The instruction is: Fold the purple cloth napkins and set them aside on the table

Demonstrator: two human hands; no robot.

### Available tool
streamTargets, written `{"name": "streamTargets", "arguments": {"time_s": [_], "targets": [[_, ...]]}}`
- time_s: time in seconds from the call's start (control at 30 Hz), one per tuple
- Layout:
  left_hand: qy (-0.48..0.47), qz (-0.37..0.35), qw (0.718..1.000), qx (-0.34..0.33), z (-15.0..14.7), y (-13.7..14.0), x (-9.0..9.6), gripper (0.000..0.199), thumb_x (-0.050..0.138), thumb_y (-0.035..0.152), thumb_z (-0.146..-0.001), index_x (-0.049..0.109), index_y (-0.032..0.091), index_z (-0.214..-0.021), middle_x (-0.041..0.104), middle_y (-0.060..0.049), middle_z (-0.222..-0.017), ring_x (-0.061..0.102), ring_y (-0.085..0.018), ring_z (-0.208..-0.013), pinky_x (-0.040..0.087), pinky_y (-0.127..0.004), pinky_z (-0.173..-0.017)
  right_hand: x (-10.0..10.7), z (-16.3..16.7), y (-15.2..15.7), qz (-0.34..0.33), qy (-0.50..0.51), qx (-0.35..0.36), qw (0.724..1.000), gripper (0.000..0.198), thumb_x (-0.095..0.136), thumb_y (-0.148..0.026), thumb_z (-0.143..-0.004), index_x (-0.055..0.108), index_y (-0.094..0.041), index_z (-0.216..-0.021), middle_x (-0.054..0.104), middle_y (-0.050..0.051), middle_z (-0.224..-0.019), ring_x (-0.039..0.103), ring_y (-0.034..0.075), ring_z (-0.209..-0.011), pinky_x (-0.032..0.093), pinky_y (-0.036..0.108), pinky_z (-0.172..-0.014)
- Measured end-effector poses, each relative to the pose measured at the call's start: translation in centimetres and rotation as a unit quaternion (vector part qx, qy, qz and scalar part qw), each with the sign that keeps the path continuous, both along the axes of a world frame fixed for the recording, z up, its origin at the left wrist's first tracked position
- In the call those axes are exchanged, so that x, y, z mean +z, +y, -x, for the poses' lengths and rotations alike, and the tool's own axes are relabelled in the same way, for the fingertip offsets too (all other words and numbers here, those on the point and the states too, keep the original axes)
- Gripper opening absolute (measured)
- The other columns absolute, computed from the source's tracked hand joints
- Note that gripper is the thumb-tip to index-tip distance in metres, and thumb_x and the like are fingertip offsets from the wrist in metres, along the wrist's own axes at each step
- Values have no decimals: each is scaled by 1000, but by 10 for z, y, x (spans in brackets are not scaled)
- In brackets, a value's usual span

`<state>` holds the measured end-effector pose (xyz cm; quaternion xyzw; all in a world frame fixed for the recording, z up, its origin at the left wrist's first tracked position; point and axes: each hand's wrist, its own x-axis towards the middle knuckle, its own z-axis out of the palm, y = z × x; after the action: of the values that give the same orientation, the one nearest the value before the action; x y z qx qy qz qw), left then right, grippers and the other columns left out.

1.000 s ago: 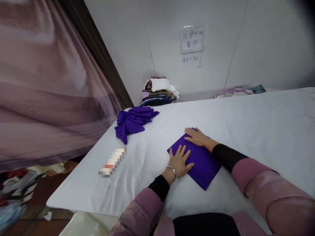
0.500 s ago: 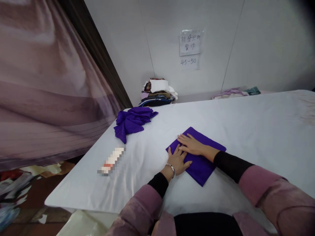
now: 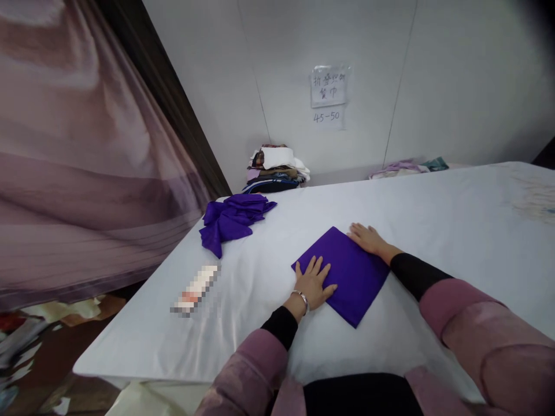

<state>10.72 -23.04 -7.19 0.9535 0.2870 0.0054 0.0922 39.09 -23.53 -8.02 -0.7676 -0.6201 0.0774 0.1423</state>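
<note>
while left hand and right hand rest flat, gripping nothing | purple square looks smoothed — rumpled purple cloth untouched

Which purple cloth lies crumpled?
The bunched purple cloth, far left on the white-covered table; the other, a flat four-sided purple cloth, lies under the left hand.

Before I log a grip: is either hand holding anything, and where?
Nothing is held: the left hand lies spread on the flat purple cloth, the right hand at its upper right edge.
</note>
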Motion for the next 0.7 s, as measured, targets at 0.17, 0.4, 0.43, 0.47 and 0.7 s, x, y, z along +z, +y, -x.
{"name": "streamTargets", "arguments": {"time_s": [0.17, 0.4, 0.43, 0.47, 0.7], "targets": [[-4, -1, 1000, -5, 0, 1, -3, 66, 24, 63, -87, 26, 27, -143, 21, -7, -151, 12, -31, -139, 5, -69, -103, 15, -25, -46, -9, 8, -71, 997, 62, 19, -51, -90, 54, -15, -127, 56, 9, -129, 50, 24, -120, 39, 37, -98], [-1, -8, 1000, -7, -1, 3, -3, 66, 23, 63, -88, 26, 26, -142, 19, -7, -152, 12, -30, -139, 5, -68, -103, 25, -14, -75, 103, -22, -45, 993, 32, 52, -39, -77, 71, -18, -94, 70, 10, -96, 63, 26, -92, 45, 34, -77], [1, -7, 1000, -7, -1, 3, -3, 66, 23, 63, -88, 26, 26, -143, 19, -7, -152, 11, -30, -139, 5, -68, -103, 25, -14, -74, 113, -24, -49, 992, 30, 54, -38, -76, 70, -18, -91, 69, 11, -95, 63, 27, -91, 45, 34, -75], [5, -6, 1000, -7, -1, 3, -2, 66, 23, 63, -88, 26, 26, -143, 19, -7, -152, 11, -29, -139, 5, -68, -103, 26, -13, -73, 122, -23, -54, 991, 29, 56, -38, -74, 70, -17, -90, 69, 12, -94, 63, 27, -89, 45, 34, -72], [8, -4, 1000, -5, -1, 1, 0, 67, 22, 64, -88, 26, 27, -143, 19, -7, -152, 11, -31, -139, 5, -67, -104, 34, -17, -61, 164, 24, -57, 985, 18, 65, -33, -68, 61, -18, -60, 64, 5, -67, 60, 19, -67, 39, 27, -56]]}}
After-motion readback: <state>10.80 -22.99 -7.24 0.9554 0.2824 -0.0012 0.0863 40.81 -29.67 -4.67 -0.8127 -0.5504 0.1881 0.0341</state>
